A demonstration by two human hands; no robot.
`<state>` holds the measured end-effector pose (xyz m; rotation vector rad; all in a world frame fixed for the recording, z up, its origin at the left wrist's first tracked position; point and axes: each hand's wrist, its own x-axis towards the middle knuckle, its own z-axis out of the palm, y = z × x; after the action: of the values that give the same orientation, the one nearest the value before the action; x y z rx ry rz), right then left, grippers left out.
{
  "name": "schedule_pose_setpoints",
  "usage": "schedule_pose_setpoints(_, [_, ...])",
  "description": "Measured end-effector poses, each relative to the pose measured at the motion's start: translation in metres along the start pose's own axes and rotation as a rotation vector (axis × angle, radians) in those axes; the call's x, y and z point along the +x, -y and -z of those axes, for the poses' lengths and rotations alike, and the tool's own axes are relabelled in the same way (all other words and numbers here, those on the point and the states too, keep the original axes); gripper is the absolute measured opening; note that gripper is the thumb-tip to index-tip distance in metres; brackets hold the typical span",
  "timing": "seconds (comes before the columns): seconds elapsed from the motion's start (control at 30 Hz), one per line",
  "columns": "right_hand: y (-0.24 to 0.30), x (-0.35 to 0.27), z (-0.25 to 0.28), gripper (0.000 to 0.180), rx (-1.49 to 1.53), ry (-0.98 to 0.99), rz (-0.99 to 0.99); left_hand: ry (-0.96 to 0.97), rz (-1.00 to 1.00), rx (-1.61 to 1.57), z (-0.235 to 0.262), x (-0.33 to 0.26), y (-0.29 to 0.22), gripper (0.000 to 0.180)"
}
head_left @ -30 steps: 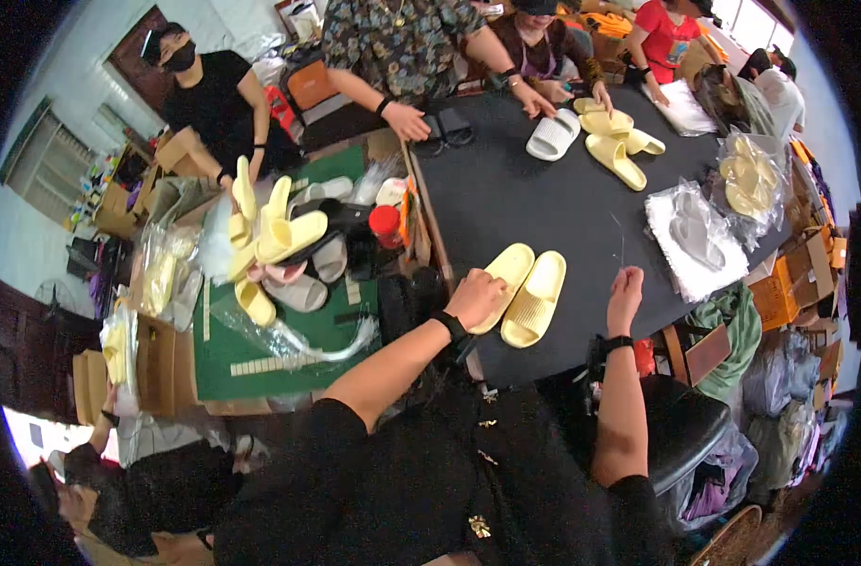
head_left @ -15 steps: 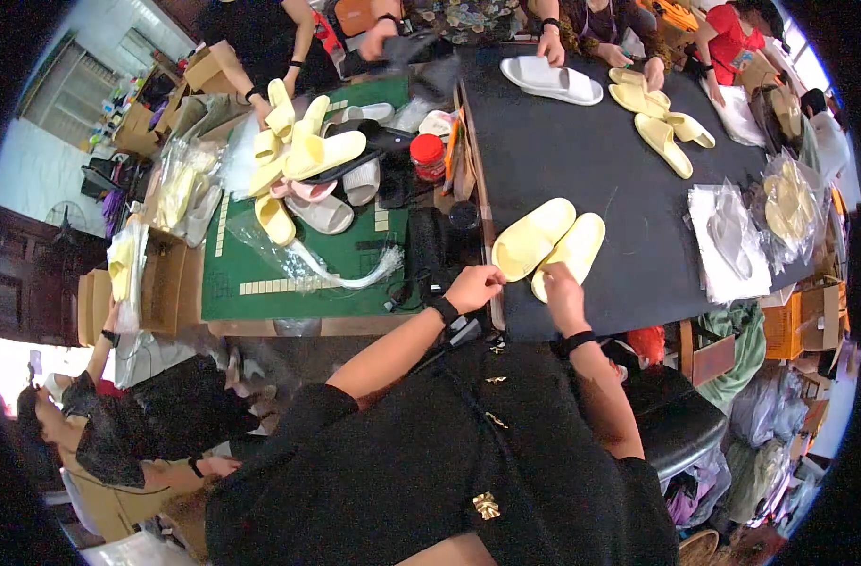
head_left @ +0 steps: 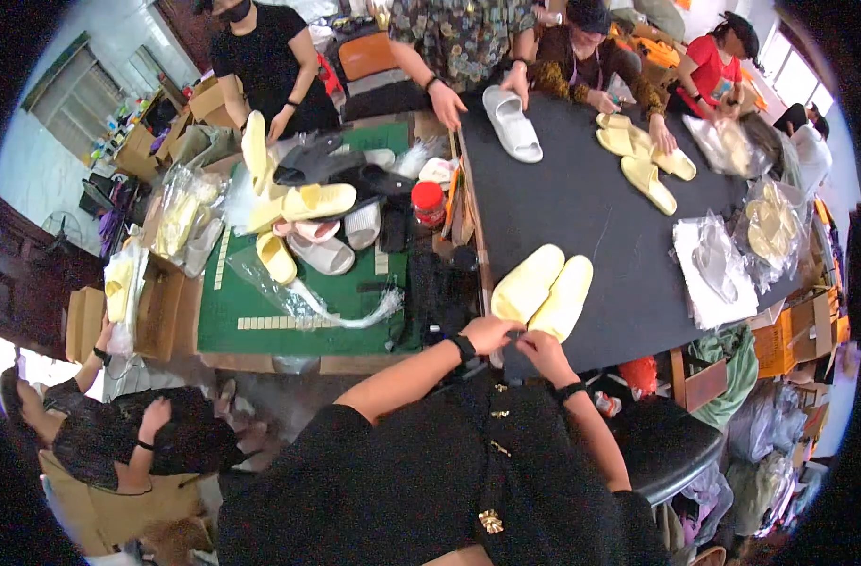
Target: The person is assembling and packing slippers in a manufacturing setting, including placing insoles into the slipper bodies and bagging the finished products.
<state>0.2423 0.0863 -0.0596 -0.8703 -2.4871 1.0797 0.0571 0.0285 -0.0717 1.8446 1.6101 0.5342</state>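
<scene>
A pair of pale yellow slippers (head_left: 529, 285) lies side by side at the near left of the black tabletop (head_left: 581, 222). Just short of their near ends, my left hand (head_left: 488, 333) and my right hand (head_left: 546, 356) are brought together, fingertips pinched. Something small and dark shows between the fingers, too small to name. Whether my right fingers touch the near end of the right slipper is hard to tell.
On the green board (head_left: 261, 330) at left sits a heap of yellow, grey, pink and black slippers (head_left: 319, 201). A red-lidded jar (head_left: 429, 203) stands beside it. Across the table, people handle a white slipper (head_left: 513, 124) and yellow slippers (head_left: 649, 184). Bagged slippers (head_left: 715, 271) lie at right.
My right hand has left the right slipper and come in beside my left. Across the table, a person has tilted up the white slippers. Black slippers now lie on the left heap.
</scene>
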Motion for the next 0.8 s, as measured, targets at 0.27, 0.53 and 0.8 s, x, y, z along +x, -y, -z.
schedule_pose_setpoints(0.27, [0.000, -0.033, 0.030, 0.014, 0.015, -0.005, -0.076, -0.057, 0.053, 0.170, -0.005, 0.000, 0.006, 0.016])
schedule_pose_setpoints(0.53, [-0.038, -0.040, 0.020, 0.015, -0.089, -0.242, -0.182, -0.133, -0.128, 0.201, -0.004, 0.024, -0.030, 0.019])
schedule_pose_setpoints(0.8, [-0.008, -0.024, 0.016, 0.017, -0.119, -0.234, -0.115, -0.280, -0.272, 0.184, -0.014, 0.021, -0.023, 0.017])
